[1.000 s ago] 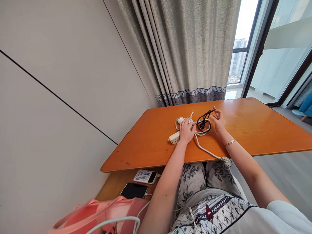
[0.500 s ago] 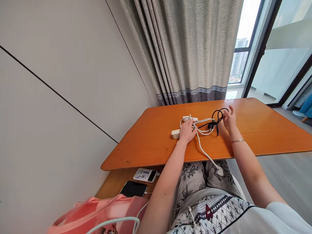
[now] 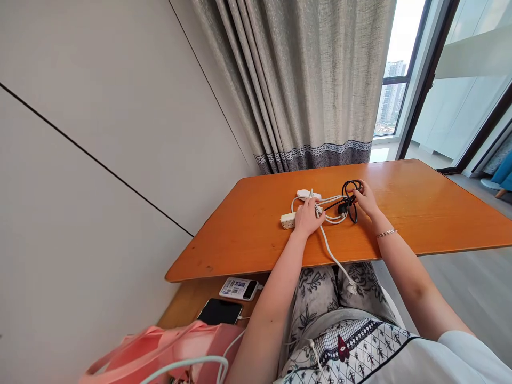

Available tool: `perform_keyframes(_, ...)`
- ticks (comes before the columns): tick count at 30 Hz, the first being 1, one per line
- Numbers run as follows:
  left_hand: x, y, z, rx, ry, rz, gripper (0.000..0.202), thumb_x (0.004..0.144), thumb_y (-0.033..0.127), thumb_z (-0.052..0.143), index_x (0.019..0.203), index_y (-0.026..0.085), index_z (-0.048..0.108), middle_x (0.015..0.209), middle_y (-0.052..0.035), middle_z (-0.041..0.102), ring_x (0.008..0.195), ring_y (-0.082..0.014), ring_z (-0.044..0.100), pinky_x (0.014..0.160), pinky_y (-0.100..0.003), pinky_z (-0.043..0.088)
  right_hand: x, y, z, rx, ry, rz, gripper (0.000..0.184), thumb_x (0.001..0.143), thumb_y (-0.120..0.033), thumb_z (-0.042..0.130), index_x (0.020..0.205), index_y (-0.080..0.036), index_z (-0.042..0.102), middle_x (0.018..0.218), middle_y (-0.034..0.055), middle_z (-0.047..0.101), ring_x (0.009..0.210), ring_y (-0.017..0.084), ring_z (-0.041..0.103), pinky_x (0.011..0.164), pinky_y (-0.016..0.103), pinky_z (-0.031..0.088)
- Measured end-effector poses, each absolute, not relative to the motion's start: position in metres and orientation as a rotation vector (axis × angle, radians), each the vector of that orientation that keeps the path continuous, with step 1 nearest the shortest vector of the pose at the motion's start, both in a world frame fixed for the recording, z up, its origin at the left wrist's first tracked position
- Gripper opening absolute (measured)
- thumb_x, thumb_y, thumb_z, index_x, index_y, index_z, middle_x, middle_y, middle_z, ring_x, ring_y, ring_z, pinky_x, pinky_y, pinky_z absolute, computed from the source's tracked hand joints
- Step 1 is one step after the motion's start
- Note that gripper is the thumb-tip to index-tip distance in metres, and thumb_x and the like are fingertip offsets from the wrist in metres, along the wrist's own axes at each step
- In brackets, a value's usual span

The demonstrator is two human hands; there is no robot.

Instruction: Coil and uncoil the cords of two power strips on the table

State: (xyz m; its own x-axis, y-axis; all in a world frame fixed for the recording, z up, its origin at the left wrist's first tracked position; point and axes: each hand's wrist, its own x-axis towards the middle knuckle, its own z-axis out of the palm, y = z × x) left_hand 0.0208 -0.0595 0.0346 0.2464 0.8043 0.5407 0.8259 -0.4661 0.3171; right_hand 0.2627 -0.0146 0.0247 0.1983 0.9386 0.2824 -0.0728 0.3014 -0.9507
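Your left hand (image 3: 308, 217) rests half-curled over the white cable (image 3: 327, 244), beside the cream power strip (image 3: 288, 221); whether it grips firmly, you cannot tell. Your right hand (image 3: 365, 198), fingers nearly together, pinches the looped black cable (image 3: 351, 199). The black plug (image 3: 342, 208) sits between both hands, above the orange table (image 3: 228, 229).
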Motion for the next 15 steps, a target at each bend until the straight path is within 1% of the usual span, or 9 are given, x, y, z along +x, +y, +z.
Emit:
perform_keyframes(4, 0.022, -0.061, 0.036, -2.469, -1.602, -0.978, 0.031, 0.084, 0.028, 0.063, 0.114, 0.02, 0.062, 0.115, -0.0114, 0.065, 0.103, -0.0298, 0.064, 0.091, -0.041, 0.049, 0.252, -0.026, 0.039, -0.838, -1.132, 1.039, 0.06, 0.071, -0.025, 0.063, 0.13, -0.022, 0.056, 0.092, 0.0041, 0.075, 0.057, 0.014, 0.06, 0.044, 0.023, 0.04)
perform_keyframes(7, 0.022, -0.062, 0.037, -2.466, -1.597, -0.927, 0.03, 0.086, 0.03, 0.062, 0.115, 0.022, 0.065, 0.114, -0.011, 0.065, 0.1, -0.0295, 0.065, 0.088, -0.041, 0.049, 0.25, -0.031, 0.046, -0.769, -1.094, 1.132, 0.055, 0.069, -0.026, 0.063, 0.124, -0.023, 0.061, 0.088, 0.0023, 0.074, 0.054, 0.011, 0.056, 0.046, 0.023, 0.041)
perform_keyframes(9, 0.023, -0.062, 0.037, -2.464, -1.574, -0.909, 0.031, 0.086, 0.03, 0.062, 0.116, 0.024, 0.067, 0.112, -0.0107, 0.065, 0.102, -0.0297, 0.064, 0.088, -0.04, 0.05, 0.25, -0.031, 0.047, -0.758, -1.058, 1.159, 0.053, 0.068, -0.028, 0.064, 0.12, -0.022, 0.063, 0.086, 0.0019, 0.073, 0.055, 0.011, 0.056, 0.048, 0.023, 0.042)
perform_keyframes(13, 0.024, -0.06, 0.033, -2.414, -1.586, -0.922, 0.028, 0.087, 0.03, 0.061, 0.113, 0.025, 0.07, 0.106, -0.0111, 0.065, 0.101, -0.0299, 0.063, 0.09, -0.042, 0.049, 0.256, -0.025, 0.043, -0.812, -0.967, 1.071, 0.054, 0.068, -0.033, 0.068, 0.121, -0.022, 0.062, 0.088, 0.0021, 0.072, 0.059, 0.011, 0.056, 0.048, 0.022, 0.04)
perform_keyframes(15, 0.024, -0.06, 0.033, -2.328, -1.614, -0.988, 0.026, 0.085, 0.031, 0.063, 0.108, 0.024, 0.072, 0.112, -0.0125, 0.063, 0.103, -0.031, 0.061, 0.092, -0.044, 0.048, 0.261, -0.02, 0.038, -0.89, -0.963, 0.956, 0.056, 0.07, -0.037, 0.068, 0.124, -0.023, 0.061, 0.088, 0.0021, 0.07, 0.062, 0.012, 0.058, 0.049, 0.022, 0.041)
